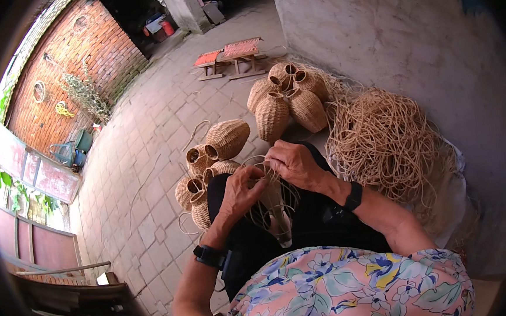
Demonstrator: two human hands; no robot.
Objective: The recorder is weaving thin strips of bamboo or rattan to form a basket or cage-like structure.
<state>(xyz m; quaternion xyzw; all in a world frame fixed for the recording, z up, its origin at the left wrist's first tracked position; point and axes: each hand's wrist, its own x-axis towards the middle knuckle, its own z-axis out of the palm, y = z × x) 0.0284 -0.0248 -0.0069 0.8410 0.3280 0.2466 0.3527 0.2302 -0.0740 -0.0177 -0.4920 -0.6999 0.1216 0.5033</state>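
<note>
Over my lap, my left hand (242, 189) and my right hand (295, 164) work close together, fingers closed on thin straw cord (256, 158). A loop of it arcs above the fingertips. Loose strands hang below my hands around a pale, tapered piece (275, 206) between my knees; my fingers partly hide it, so I cannot tell exactly what it is. Beside my left knee lies a cluster of woven straw baskets (228, 139), rounded with narrow openings. Another group of the same baskets (307, 108) leans together beyond my right hand.
A large tangled heap of straw cord (381, 143) lies on a pale sheet to the right, by the grey wall (385, 37). Two low stools (240, 48) with reddish woven seats stand ahead on the paved floor (143, 183). A brick wall (76, 59) rises at the far left.
</note>
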